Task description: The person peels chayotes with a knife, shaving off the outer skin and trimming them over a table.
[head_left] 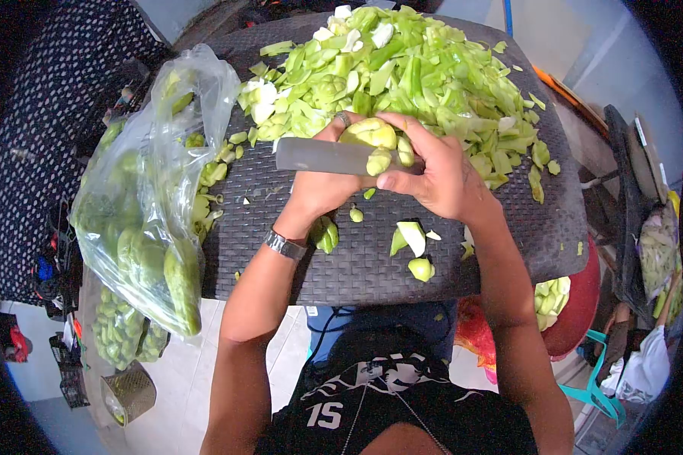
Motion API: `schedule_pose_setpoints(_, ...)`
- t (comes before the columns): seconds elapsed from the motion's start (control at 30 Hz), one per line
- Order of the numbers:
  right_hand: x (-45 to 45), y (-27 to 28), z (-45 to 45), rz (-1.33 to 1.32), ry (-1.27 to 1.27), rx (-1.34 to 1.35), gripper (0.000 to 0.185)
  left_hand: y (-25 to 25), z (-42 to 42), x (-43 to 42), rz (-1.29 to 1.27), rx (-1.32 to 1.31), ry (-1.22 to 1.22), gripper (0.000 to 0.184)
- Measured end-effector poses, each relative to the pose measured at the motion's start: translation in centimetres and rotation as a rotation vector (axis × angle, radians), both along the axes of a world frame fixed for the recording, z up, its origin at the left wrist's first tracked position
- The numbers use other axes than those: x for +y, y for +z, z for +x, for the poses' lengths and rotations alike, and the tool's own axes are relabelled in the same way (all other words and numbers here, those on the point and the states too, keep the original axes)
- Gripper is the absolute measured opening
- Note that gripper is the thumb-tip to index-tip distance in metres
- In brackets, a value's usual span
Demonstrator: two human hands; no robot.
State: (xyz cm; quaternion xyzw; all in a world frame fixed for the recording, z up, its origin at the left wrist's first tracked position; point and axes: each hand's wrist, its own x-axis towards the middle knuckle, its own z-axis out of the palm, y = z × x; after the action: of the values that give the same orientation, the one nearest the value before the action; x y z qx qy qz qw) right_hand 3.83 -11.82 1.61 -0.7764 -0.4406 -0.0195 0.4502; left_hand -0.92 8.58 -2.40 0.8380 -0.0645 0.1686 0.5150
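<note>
Above the dark woven-pattern table (265,262), both my hands are closed around a pale green chayote (370,132). My left hand (322,189) grips it from the left, partly hidden behind a broad knife blade (319,157). My right hand (446,171) is at the blade's right end, its thumb in front and its fingers curled by the chayote; the knife's handle is hidden. A small cut piece (379,161) rests against the blade. Below the hands lie a pale wedge (411,237), a small green chunk (421,269) and a green piece (325,236) by my left wrist.
A large heap of green peelings and slices (417,83) covers the table's far side. At left, a clear plastic bag (152,182) holds several whole chayotes. Below right, a red basin (580,311) contains pale peeled chayote (552,299). A woven bin (129,393) stands on the floor.
</note>
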Motion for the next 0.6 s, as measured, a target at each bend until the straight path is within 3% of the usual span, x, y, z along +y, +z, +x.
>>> schedule_pose_setpoints(0.17,0.1,-0.3,0.1,-0.028,-0.019,0.012,0.067,0.6,-0.8,-0.5,0.07,0.038,0.062,0.057)
schedule_pose_setpoints(0.27,0.1,-0.9,0.8,0.002,-0.074,-0.051,0.059,1.1,-1.3,-1.3,0.179,-0.076,-0.059,0.058)
schedule_pose_setpoints(0.33,-0.4,-1.0,1.7,-0.008,-0.131,-0.055,0.053,1.8,-2.0,-2.5,0.26,0.092,0.027,0.06)
schedule_pose_setpoints(0.4,-0.8,-1.3,2.9,-0.009,-0.177,0.187,0.053,1.7,-1.9,-3.9,0.198,0.024,0.05,0.059)
schedule_pose_setpoints(0.47,-1.1,-2.5,3.9,0.037,-0.226,0.395,0.056,1.7,-1.7,-3.6,0.066,0.072,0.017,0.06)
schedule_pose_setpoints(0.5,-1.3,-2.5,3.9,-0.086,-0.375,0.352,0.069,1.7,-1.5,-3.3,0.001,0.095,0.005,0.061)
schedule_pose_setpoints(0.6,-1.7,-2.1,4.0,-0.271,-0.606,0.308,0.082,1.4,-0.9,-2.2,-0.658,0.291,-0.203,0.066)
